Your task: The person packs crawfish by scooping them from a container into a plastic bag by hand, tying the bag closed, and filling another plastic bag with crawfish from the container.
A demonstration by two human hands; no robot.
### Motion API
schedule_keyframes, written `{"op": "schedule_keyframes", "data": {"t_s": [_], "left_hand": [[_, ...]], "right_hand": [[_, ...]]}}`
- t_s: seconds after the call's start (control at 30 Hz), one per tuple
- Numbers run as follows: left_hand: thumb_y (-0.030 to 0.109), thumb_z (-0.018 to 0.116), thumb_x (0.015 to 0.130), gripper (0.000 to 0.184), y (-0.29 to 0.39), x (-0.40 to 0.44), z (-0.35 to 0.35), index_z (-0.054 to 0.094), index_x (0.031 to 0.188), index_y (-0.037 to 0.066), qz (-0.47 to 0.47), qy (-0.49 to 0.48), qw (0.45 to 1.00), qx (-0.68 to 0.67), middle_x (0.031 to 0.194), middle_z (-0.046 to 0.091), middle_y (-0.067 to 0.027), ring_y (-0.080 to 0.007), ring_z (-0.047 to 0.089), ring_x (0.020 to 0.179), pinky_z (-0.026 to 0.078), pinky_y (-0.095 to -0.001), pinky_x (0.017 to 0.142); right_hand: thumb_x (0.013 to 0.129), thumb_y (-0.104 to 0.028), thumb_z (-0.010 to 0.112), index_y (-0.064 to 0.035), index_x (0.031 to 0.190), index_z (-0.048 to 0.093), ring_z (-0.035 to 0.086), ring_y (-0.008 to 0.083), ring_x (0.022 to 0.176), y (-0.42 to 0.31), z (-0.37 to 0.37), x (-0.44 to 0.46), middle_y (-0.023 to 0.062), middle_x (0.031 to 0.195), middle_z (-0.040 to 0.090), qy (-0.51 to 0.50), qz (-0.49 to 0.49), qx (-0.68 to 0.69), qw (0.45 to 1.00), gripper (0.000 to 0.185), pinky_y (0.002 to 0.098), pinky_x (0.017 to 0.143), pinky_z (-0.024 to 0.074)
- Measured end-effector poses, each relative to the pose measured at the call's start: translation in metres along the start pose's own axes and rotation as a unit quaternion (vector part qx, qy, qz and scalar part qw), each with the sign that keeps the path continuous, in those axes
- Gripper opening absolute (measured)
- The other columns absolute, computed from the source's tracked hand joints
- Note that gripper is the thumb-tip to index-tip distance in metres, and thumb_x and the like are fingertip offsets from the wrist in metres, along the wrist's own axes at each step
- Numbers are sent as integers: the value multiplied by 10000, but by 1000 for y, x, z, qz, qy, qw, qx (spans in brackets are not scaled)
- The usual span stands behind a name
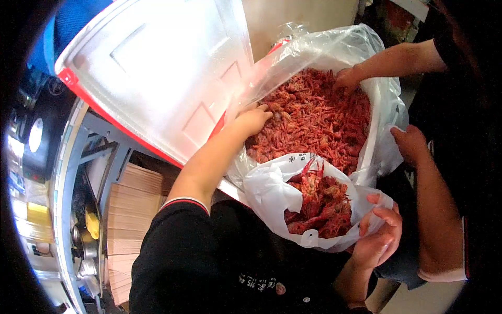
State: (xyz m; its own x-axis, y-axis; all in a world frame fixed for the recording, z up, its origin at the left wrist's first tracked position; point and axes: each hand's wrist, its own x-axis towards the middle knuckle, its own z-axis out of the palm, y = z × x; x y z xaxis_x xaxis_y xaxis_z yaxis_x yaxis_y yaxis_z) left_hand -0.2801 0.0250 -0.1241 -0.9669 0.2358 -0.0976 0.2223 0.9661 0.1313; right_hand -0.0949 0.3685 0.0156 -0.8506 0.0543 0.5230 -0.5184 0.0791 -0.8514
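Red crayfish (319, 115) fill a large container lined with a clear plastic bag (361, 42). My left hand (255, 119) rests at the left edge of the pile, its fingers bent against the crayfish; whether it grips one is hidden. In front of my body, my right hand (380, 233) holds the rim of a white plastic bag (272, 193) from the right side. That bag is open at the top, with several larger crayfish (321, 204) inside, and it sits against the near edge of the container.
A co-worker's hand (349, 79) reaches into the pile at the right; their other hand (410, 144) holds the liner. A white lid with a red edge (167, 68) stands open at the left. Below it are a metal shelf (112, 125) and stacked cardboard (133, 225).
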Motion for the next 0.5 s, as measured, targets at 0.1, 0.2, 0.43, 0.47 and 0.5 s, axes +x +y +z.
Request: {"op": "schedule_keyframes", "data": {"t_s": [0.1,0.2,0.43,0.47,0.5], "left_hand": [[62,446,810,333,9,-14,-26,583,1111,106,16,-23,999,46,1218,476,-175,-346,522,1065,436,-415,897],[98,431,844,269,6,-14,-34,590,1061,89,22,-70,991,115,1148,514,-172,-344,560,999,455,-419,857],[127,409,859,237,-1,-25,-28,581,1018,93,-5,-25,996,83,1022,551,-173,-334,596,916,479,-434,777],[127,409,859,237,-2,-23,-24,581,1018,93,-3,-26,996,85,1022,551,-173,-334,596,916,479,-434,777],[122,412,856,229,-3,-22,-19,581,1003,76,8,-25,996,86,1002,558,-178,-336,598,913,480,-436,770]], "right_hand": [[882,-575,408,-14,1020,525,392,64,478,9,0,0,214,1027,557,-4,4,-6,1000,590,178,453,301],[876,-580,416,-23,1019,532,395,66,485,9,0,0,212,1024,557,-7,15,4,1000,587,174,448,299],[893,-559,396,-18,981,545,426,89,507,3,-5,-1,210,1006,570,-32,23,-21,999,568,191,437,324],[897,-556,385,-9,968,545,441,101,515,2,-4,0,215,998,576,-35,22,-27,999,574,200,432,337],[902,-552,374,-1,955,545,456,113,523,1,-4,0,220,989,583,-38,20,-33,999,580,208,427,350]]}}
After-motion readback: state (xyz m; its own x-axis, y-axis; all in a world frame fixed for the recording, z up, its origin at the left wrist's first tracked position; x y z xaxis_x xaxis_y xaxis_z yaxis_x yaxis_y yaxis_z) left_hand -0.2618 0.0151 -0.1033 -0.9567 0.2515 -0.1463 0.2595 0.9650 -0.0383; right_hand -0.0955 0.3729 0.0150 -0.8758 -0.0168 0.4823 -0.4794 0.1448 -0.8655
